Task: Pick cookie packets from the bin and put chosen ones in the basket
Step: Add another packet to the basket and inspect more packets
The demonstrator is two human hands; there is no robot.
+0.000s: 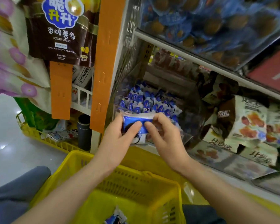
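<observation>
A clear plastic bin on the low shelf holds several small blue-and-white cookie packets. In front of the bin, both hands hold one blue cookie packet. My left hand grips its left side with thumb on top. My right hand pinches its right end. Below my arms sits the yellow basket, with one blue packet lying on its bottom near the frame's lower edge.
An orange hanging strip with a brown potato-sticks bag hangs left of the bin. A shelf above carries blue snack cups. Boxed snacks stand to the right. A yellow crate sits on the floor at left.
</observation>
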